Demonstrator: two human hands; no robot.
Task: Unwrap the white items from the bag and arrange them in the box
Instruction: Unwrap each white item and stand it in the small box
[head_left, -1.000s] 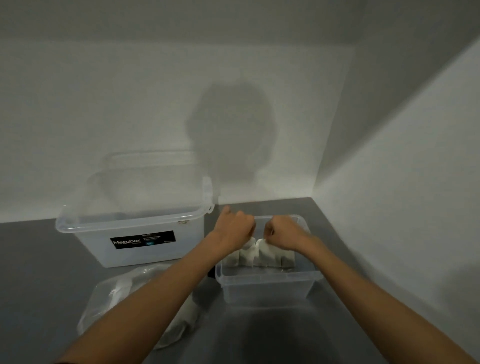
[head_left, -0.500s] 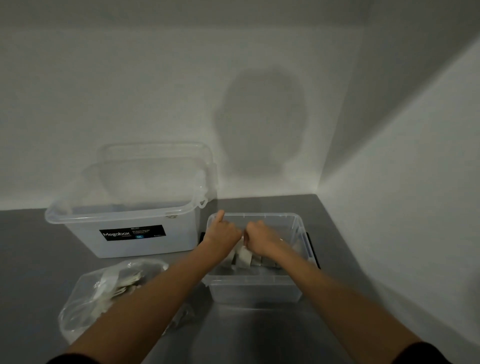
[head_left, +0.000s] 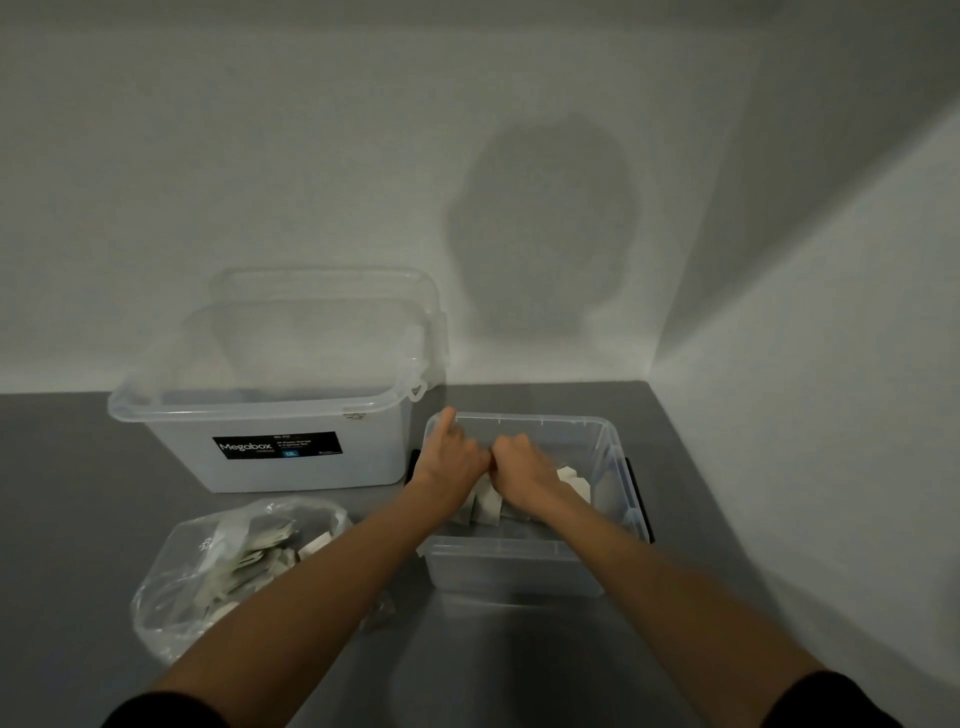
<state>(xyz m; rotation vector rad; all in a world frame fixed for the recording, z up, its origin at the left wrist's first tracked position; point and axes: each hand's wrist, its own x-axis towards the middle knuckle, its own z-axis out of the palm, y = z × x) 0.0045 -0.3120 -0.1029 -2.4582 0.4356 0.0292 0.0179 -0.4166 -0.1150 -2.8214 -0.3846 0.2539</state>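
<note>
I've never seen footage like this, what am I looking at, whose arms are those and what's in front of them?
There is no machine here: a person wears a camera on the head, so the one picture looks down along their arms. The left hand and right hand are curled together inside a small clear box, over white items; the grip is hidden. On the grey surface left of it are a plastic bag with more items and a bigger Megabox tub.

Left hand (head_left: 451, 463) and right hand (head_left: 521, 474) grip white items (head_left: 489, 508) in the box (head_left: 519, 567).
</note>
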